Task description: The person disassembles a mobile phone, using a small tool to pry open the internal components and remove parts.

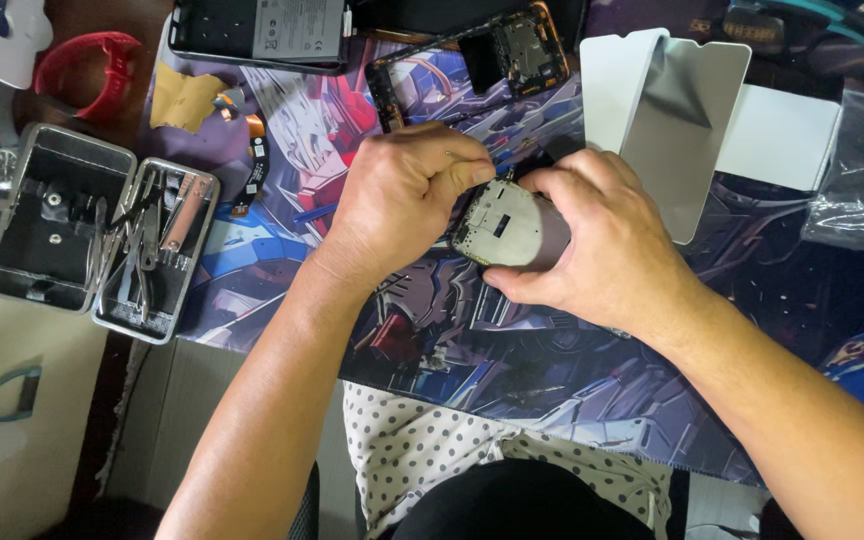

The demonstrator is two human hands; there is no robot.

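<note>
My right hand grips a small grey phone part with a metal plate and circuit edge, holding it just above a printed desk mat. My left hand is closed beside it, thumb and fingers pinched at the part's upper left edge; whether it holds a thin tool there is hidden by the fingers. Both hands touch the part.
An open metal case of tweezers and small tools lies at the left. A phone back shell and an opened phone frame with board lie at the top. White and grey screen panels sit at the right, a red band top left.
</note>
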